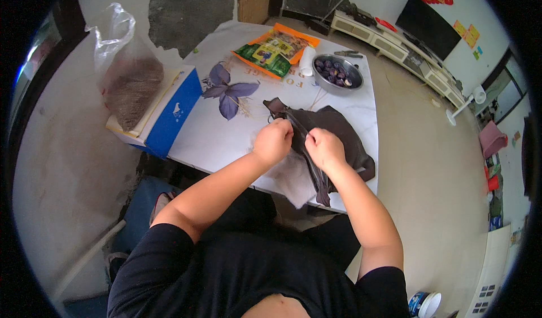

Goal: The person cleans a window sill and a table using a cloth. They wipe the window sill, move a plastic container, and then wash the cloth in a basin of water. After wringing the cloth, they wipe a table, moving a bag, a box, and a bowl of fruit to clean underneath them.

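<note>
Bent over the white patterned table (226,143), with the left hand (274,142) curled closed on a narrow folded strip of a dark brown garment (341,131) and the right hand (325,147) closed just beside, on the same strip. Hard to make out the exact fingertip hold, hidden behind curled knuckles, but to all appearances gripping cloth on both sides. Find the garment at the near right part of the tabletop, spread out to the right of the hands, with a pale fluffy fabric (293,182) lying below them and drooping over the near edge (lining or separate piece, impossible to tell). To handle the strip well, pinch close to the fold rather than deep in the loose cloth, and draw both sides level before pressing them together. Pull gently and evenly; likely to pucker if tugged from one side only. Work in short stretches along the strip, smoothing each before shifting the grip. Steer the pale pile clear of the pinch, as apt to get caught in the fold. Rest the loose weight on the table, and stay well short of the metal bowl (343,91) of dark purple fruit beyond.
</note>
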The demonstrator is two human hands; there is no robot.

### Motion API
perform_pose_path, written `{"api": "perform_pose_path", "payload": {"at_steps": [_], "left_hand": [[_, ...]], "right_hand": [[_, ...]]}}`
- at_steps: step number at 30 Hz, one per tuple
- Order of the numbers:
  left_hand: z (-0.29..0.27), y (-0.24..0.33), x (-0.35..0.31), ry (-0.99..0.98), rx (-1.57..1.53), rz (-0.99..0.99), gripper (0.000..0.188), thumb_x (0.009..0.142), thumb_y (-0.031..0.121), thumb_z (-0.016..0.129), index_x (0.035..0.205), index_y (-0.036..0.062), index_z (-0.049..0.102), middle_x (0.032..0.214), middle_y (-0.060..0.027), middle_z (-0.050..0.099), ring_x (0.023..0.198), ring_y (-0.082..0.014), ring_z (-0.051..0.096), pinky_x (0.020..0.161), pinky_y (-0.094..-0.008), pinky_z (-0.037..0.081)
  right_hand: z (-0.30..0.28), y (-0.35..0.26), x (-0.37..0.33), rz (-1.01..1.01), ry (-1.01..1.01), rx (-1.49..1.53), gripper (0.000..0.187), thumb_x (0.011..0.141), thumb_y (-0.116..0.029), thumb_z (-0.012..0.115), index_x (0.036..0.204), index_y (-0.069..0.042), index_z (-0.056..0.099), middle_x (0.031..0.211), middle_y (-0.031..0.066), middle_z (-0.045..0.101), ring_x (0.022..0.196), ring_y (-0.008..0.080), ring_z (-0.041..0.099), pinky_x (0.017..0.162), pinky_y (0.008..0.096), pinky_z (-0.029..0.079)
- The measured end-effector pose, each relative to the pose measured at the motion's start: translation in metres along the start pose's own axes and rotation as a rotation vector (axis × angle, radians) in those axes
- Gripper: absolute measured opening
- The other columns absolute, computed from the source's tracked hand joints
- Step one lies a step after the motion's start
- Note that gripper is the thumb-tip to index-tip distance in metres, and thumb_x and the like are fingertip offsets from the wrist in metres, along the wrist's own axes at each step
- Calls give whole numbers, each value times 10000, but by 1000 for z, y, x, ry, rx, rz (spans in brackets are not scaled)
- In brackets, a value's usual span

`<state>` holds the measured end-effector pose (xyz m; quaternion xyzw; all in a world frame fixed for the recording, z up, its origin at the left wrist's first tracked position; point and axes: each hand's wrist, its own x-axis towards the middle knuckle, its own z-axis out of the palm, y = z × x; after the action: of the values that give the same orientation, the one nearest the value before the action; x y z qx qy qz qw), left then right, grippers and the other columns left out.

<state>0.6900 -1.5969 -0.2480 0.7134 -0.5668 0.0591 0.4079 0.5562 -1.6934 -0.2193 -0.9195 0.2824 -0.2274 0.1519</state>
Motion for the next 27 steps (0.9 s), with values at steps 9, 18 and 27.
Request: {"api": "perform_pose_path", "payload": {"at_steps": [9, 18, 27], "left_hand": [[16, 97, -50, -175, -25, 839, 163, 683, 167, 524, 839, 121, 527, 784, -19, 503, 679, -172, 539, 511, -308, 465], [-2, 45, 11, -268, 74, -191, 537, 661, 491, 723, 911, 37, 583, 803, -124, 639, 749, -306, 627, 645, -395, 489], [0, 35, 24, -350, 91, -295, 316, 689, 359, 684, 804, 69, 635, 772, -130, 653, 724, -307, 630, 648, -398, 493]], "right_hand": [[6, 45, 18, 233, -51, 538, 261, 839, -239, 563, 897, 4, 639, 759, 165, 642, 727, 219, 630, 692, 314, 471], [-4, 49, 13, 260, -137, 657, 242, 844, -207, 572, 916, 15, 635, 786, 132, 653, 718, 180, 613, 682, 308, 468], [-19, 32, 10, 41, -149, 378, 262, 828, -244, 569, 914, -4, 627, 780, 174, 629, 714, 286, 615, 661, 356, 469]]}}
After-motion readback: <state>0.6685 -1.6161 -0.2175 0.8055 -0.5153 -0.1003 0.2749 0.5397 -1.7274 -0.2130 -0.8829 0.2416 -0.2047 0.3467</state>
